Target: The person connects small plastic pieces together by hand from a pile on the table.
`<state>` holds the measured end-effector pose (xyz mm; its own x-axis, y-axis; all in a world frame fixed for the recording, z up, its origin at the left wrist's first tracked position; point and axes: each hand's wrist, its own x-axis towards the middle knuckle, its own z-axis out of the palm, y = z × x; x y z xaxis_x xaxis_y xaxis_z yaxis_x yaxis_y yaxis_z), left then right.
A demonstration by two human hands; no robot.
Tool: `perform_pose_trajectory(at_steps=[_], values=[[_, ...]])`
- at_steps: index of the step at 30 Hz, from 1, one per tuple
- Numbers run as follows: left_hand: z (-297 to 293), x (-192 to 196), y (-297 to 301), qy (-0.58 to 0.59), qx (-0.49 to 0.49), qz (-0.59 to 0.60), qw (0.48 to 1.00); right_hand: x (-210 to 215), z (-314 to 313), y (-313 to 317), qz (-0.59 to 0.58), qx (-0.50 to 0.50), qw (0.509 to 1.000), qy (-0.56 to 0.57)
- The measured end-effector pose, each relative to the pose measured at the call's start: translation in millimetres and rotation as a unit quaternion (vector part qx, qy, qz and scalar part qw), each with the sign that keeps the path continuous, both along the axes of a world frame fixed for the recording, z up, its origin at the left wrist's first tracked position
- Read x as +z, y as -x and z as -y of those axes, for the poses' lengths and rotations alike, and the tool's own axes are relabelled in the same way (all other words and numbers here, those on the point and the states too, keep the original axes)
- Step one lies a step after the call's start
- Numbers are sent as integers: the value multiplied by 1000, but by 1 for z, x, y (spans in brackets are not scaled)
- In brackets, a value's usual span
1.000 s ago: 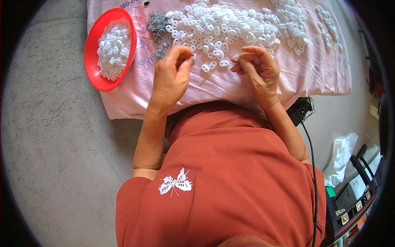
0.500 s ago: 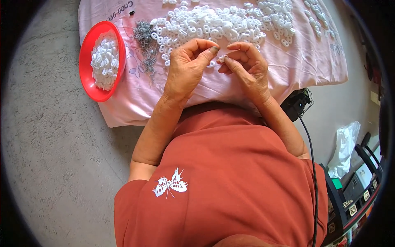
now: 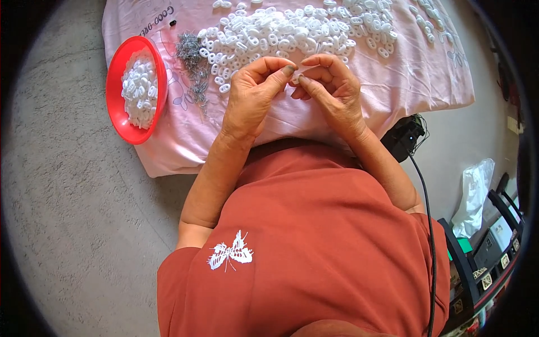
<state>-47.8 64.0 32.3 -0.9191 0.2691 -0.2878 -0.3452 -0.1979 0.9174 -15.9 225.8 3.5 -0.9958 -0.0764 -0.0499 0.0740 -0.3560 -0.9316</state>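
My left hand and my right hand are raised close together over the near part of the pink cloth. The right thumb and fingers pinch a small white oval plastic piece with holes. Left thumb and forefinger are pressed together right beside it; whatever lies between them is too small to make out. Just beyond both hands spreads a big heap of similar white pieces. To its left lies a tangled pile of thin grey metal-like bits.
A red bowl holding many white pieces is at the cloth's left edge. A tiny black object lies at the far left. Right of me are a black device with a cable, a white plastic bag and dark furniture.
The white piece in my right hand has come closer to my left fingertips. The view has shifted slightly, so the bowl and heaps appear a little displaced.
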Motion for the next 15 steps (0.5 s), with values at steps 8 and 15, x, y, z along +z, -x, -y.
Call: perform_pose_trajectory(at_steps=[8, 15], values=[[2, -2, 0, 15, -9, -7, 1000, 0, 0, 0, -1, 0, 1000, 9], [0, -3, -1, 8, -2, -3, 1000, -2, 2, 0, -17, -6, 999, 34]])
